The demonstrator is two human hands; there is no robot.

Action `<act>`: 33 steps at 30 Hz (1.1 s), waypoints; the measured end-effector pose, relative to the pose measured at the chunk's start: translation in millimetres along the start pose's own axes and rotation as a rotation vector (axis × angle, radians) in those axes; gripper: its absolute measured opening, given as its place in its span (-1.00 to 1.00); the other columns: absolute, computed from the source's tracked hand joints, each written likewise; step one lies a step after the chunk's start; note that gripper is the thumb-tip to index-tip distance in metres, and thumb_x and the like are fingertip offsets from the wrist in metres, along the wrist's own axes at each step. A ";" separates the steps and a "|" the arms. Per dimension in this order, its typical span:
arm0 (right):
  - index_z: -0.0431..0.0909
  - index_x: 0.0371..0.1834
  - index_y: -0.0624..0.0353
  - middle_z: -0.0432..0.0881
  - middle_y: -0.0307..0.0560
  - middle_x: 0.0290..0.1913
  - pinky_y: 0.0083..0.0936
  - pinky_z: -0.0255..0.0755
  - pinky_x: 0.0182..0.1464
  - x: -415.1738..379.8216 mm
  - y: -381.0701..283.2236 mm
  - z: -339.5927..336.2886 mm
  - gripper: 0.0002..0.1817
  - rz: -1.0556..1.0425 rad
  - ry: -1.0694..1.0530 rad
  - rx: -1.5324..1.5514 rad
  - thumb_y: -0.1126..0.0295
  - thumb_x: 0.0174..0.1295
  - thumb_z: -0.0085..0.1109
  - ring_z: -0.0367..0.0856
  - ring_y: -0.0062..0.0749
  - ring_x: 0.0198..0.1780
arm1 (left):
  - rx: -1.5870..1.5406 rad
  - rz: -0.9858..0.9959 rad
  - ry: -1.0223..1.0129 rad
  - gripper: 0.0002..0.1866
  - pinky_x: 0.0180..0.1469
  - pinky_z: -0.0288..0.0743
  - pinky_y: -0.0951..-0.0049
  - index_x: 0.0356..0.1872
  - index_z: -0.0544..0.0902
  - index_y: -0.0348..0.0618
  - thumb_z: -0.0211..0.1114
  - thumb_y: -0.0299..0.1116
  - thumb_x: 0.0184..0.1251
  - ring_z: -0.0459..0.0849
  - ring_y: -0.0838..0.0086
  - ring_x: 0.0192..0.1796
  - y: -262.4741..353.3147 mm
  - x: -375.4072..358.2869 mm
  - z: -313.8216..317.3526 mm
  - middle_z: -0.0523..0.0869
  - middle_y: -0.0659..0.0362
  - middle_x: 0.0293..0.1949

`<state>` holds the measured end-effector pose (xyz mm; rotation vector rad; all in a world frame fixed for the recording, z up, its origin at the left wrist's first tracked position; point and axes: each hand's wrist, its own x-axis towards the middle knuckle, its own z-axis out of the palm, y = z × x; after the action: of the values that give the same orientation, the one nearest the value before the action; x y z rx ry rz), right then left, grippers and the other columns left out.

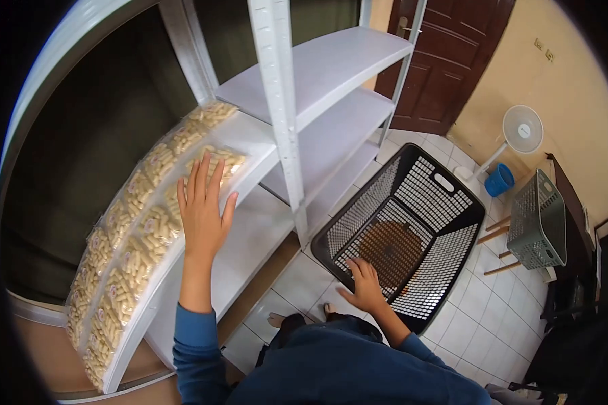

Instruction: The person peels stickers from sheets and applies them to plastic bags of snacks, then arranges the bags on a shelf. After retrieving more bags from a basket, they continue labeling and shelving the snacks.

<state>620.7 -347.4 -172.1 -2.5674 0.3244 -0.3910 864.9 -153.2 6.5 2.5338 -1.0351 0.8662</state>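
Plastic snack packs (157, 202) under left hand (205, 214)

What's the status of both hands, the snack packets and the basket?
Left hand open, flat on snack packets on shelf. Right hand rests on black basket rim. Nothing blocking.

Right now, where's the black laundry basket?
In the head view, the black laundry basket sits tilted on the white tile floor, right of the white metal shelf unit. The right hand rests on its near rim.
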 end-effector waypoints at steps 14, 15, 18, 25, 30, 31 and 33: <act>0.17 0.16 0.24 0.41 0.09 -0.09 -0.30 0.40 -0.07 -73.9 62.0 10.4 -0.39 0.075 -0.346 0.038 0.34 0.00 0.12 0.48 -0.04 -0.11 | -0.002 -0.099 0.014 -0.32 0.31 -0.38 -0.03 0.26 0.14 -0.09 0.15 -0.14 0.12 -0.09 0.12 0.38 55.3 -28.6 4.3 0.05 0.04 0.33; 0.16 0.16 0.25 0.41 0.14 -0.07 -0.28 0.42 -0.10 -73.0 64.7 13.8 -0.40 0.102 -0.395 0.070 0.39 0.00 0.10 0.48 0.00 -0.12 | -0.073 -0.130 0.053 -0.31 0.31 -0.39 -0.05 0.26 0.14 -0.10 0.16 -0.16 0.10 -0.10 0.07 0.37 65.8 -48.5 2.7 0.04 0.01 0.33; 0.14 0.17 0.27 0.40 0.19 -0.05 -0.23 0.43 -0.15 -71.0 61.5 9.1 -0.39 0.158 -0.452 0.074 0.41 0.00 0.08 0.48 0.04 -0.14 | -0.255 -0.303 0.056 -0.33 0.31 -0.38 0.00 0.25 0.12 -0.22 0.12 -0.18 0.15 -0.14 0.01 0.38 106.2 -115.8 -0.5 0.00 -0.13 0.31; 0.23 0.09 0.36 0.24 0.25 0.11 -0.16 0.06 0.16 -63.6 51.6 6.6 -0.41 -0.312 -0.101 0.154 0.40 -0.04 0.17 0.21 0.09 0.13 | -0.508 -0.715 -0.025 -0.32 0.31 -0.28 0.03 0.21 0.14 -0.28 0.19 -0.25 0.09 -0.09 -0.02 0.35 199.5 -246.1 -42.0 0.04 -0.19 0.28; 0.53 -0.41 0.25 0.37 0.14 0.00 -0.22 0.14 0.08 -74.7 -1.3 8.2 -0.91 -0.608 -0.153 0.379 0.51 -0.01 0.13 0.31 -0.02 0.04 | -0.415 -0.879 0.088 -0.69 0.29 -0.09 0.06 -0.14 0.46 -0.25 0.17 -0.31 0.12 0.04 0.03 0.32 253.6 -308.3 -121.8 0.23 -0.05 0.21; 0.54 -0.45 0.24 0.39 0.11 -0.04 -0.25 0.17 0.07 -83.1 -16.7 5.6 -0.93 -0.715 -0.173 0.406 0.51 -0.03 0.15 0.34 -0.04 0.01 | -0.375 -0.876 0.135 -0.82 0.28 -0.03 0.08 -0.30 0.47 -0.23 0.15 -0.35 0.13 0.09 0.05 0.30 267.6 -324.6 -138.3 0.31 0.00 0.17; 0.55 -0.56 0.20 0.41 0.02 -0.14 -0.30 0.24 0.01 -108.2 -44.5 7.5 -0.94 -0.868 -0.219 0.497 0.52 -0.11 0.24 0.38 -0.11 -0.04 | -0.262 -0.936 0.291 -0.87 0.21 0.12 0.12 -0.57 0.43 -0.21 0.11 -0.44 0.13 0.24 0.11 0.22 303.8 -350.2 -170.2 0.48 0.09 0.00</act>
<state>529.4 -274.1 -177.7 -2.0942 -0.8856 -0.4104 379.8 -101.3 -69.9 2.1788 0.1536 0.6987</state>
